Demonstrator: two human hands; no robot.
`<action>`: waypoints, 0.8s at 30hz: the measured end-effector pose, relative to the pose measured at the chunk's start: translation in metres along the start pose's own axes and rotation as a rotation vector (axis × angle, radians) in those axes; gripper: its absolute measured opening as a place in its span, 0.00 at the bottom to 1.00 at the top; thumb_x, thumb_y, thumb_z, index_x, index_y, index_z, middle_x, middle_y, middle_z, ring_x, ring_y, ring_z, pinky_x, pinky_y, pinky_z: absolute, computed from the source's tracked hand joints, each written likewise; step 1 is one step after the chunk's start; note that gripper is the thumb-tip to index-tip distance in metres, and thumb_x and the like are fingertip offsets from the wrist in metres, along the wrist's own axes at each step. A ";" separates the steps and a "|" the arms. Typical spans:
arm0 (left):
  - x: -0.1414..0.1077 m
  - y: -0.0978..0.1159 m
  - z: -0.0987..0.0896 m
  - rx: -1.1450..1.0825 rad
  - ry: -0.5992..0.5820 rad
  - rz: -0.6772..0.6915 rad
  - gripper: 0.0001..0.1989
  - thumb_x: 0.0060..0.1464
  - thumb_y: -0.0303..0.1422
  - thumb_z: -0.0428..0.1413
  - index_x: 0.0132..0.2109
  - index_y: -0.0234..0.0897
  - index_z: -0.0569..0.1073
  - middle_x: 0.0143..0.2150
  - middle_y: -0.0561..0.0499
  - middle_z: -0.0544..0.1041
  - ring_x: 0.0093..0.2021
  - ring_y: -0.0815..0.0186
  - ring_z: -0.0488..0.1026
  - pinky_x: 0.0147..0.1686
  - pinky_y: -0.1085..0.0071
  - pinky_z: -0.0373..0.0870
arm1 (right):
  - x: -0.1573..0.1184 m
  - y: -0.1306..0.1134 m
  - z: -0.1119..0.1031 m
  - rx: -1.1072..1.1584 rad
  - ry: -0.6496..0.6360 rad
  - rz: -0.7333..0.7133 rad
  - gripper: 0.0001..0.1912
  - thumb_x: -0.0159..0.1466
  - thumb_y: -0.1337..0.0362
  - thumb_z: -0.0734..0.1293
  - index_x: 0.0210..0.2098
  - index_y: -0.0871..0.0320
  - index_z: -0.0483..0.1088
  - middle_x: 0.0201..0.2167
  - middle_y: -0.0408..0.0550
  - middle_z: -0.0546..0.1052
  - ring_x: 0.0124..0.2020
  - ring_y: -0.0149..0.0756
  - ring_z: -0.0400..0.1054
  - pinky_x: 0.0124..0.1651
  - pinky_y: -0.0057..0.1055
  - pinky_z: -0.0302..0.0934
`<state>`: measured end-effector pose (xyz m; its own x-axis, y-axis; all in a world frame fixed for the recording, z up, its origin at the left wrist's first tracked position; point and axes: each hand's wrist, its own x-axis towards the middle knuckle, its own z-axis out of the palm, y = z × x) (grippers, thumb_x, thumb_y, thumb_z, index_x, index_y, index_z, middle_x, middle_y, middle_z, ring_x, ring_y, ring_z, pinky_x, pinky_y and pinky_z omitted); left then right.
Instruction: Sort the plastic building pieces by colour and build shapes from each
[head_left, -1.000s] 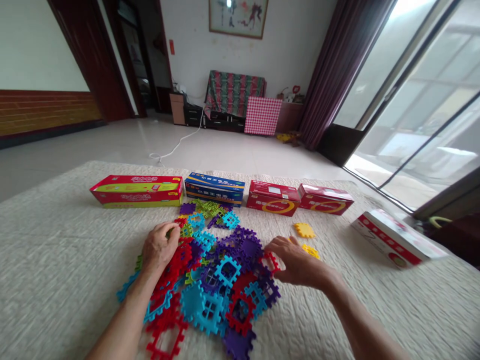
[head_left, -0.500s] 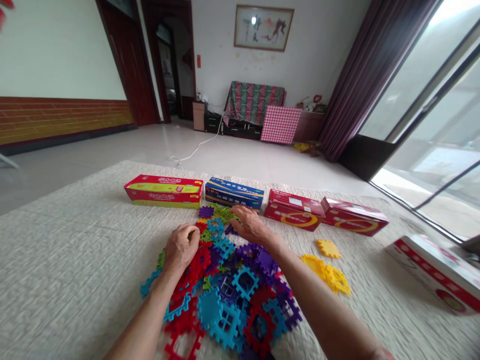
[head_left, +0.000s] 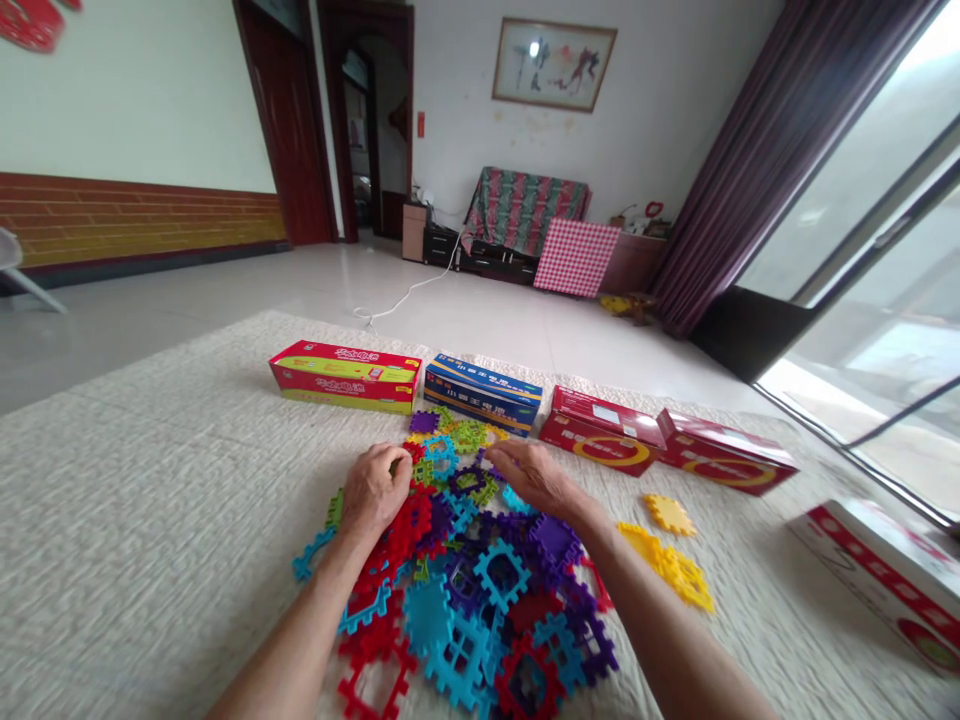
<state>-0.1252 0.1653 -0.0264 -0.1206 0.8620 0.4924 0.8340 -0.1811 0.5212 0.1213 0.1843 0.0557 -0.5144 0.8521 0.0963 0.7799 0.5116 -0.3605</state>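
Busy picking over a heap of toothed pieces, by the look of it, in the near middle of the rumpled quilted cover. With the left hand curled inward at the far left of the heap, no telling about a hold; with the right hand half-bent, low over the far right, no telling there either. Calling next, probably, for a fingertip pinch to free one from overlapping neighbours. Hard, flat plastic, some solid, some windowed. Off to the right, yellow pieces; beyond, smooth oblong boxes.
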 end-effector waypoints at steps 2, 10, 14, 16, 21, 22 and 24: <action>0.000 0.000 0.000 -0.003 -0.004 -0.003 0.09 0.56 0.31 0.49 0.33 0.39 0.74 0.37 0.49 0.77 0.40 0.63 0.73 0.45 0.68 0.66 | 0.013 0.010 0.005 -0.047 0.103 0.047 0.16 0.68 0.65 0.54 0.43 0.59 0.72 0.40 0.49 0.78 0.41 0.34 0.71 0.45 0.26 0.60; 0.000 -0.002 0.002 -0.018 0.009 -0.013 0.09 0.55 0.31 0.49 0.33 0.39 0.74 0.37 0.50 0.77 0.40 0.63 0.73 0.45 0.69 0.65 | 0.043 0.027 0.034 -0.172 0.075 0.148 0.11 0.62 0.66 0.60 0.36 0.58 0.75 0.37 0.51 0.79 0.42 0.39 0.72 0.43 0.28 0.60; 0.000 0.000 0.001 -0.008 -0.001 -0.015 0.09 0.56 0.31 0.49 0.33 0.39 0.74 0.36 0.50 0.77 0.40 0.63 0.72 0.45 0.69 0.65 | 0.042 0.030 0.031 -0.186 0.084 0.222 0.15 0.62 0.70 0.58 0.43 0.56 0.74 0.41 0.50 0.78 0.45 0.38 0.72 0.45 0.27 0.60; 0.001 0.001 0.000 -0.003 0.001 -0.015 0.09 0.56 0.31 0.49 0.33 0.39 0.74 0.36 0.50 0.77 0.40 0.63 0.72 0.44 0.69 0.65 | 0.043 0.034 0.030 -0.198 0.098 0.280 0.14 0.62 0.68 0.60 0.43 0.58 0.74 0.43 0.53 0.78 0.47 0.40 0.71 0.46 0.29 0.60; 0.000 0.001 0.000 -0.003 0.002 -0.017 0.09 0.56 0.31 0.49 0.33 0.39 0.74 0.36 0.50 0.77 0.40 0.63 0.72 0.44 0.69 0.65 | 0.047 0.037 0.034 -0.199 0.106 0.455 0.17 0.63 0.58 0.60 0.38 0.64 0.76 0.40 0.64 0.78 0.43 0.48 0.73 0.44 0.34 0.62; 0.000 0.001 0.000 -0.004 0.001 -0.017 0.10 0.56 0.31 0.48 0.32 0.39 0.74 0.36 0.50 0.77 0.40 0.63 0.72 0.44 0.69 0.65 | 0.048 0.037 0.035 -0.191 0.107 0.485 0.18 0.63 0.59 0.59 0.37 0.64 0.76 0.39 0.64 0.78 0.43 0.47 0.73 0.43 0.34 0.62; 0.000 0.001 0.000 -0.006 0.002 -0.014 0.10 0.56 0.32 0.48 0.32 0.39 0.74 0.36 0.50 0.77 0.40 0.63 0.72 0.44 0.69 0.65 | 0.050 0.037 0.037 -0.169 0.113 0.538 0.18 0.63 0.58 0.60 0.36 0.63 0.77 0.38 0.64 0.78 0.42 0.47 0.73 0.42 0.34 0.63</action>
<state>-0.1241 0.1653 -0.0260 -0.1336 0.8636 0.4861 0.8288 -0.1715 0.5326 0.1113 0.2414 0.0126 0.0045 0.9991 0.0426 0.9724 0.0056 -0.2334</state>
